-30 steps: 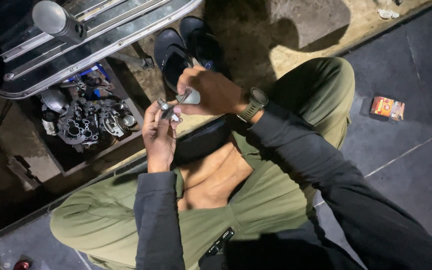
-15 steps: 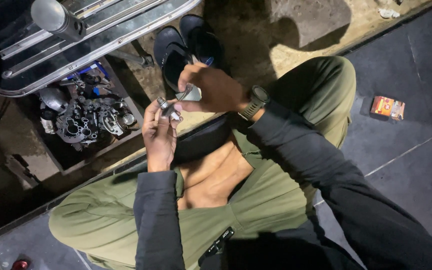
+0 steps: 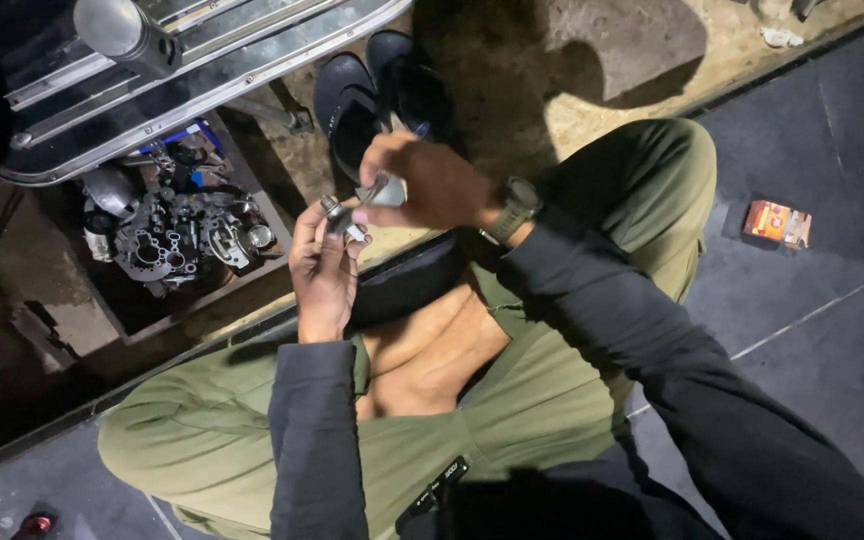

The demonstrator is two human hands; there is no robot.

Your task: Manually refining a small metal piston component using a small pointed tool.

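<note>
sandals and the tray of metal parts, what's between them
In the head view, a bare strip of dirt ground, crossed by a metal bar, separates the sandals from the tray.

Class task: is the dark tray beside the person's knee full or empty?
Full: the dark tray holds a heap of grey metal machine parts.

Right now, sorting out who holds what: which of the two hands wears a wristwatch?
The right hand, on the picture's right side; the left hand has a bare wrist above its dark sleeve.
</note>
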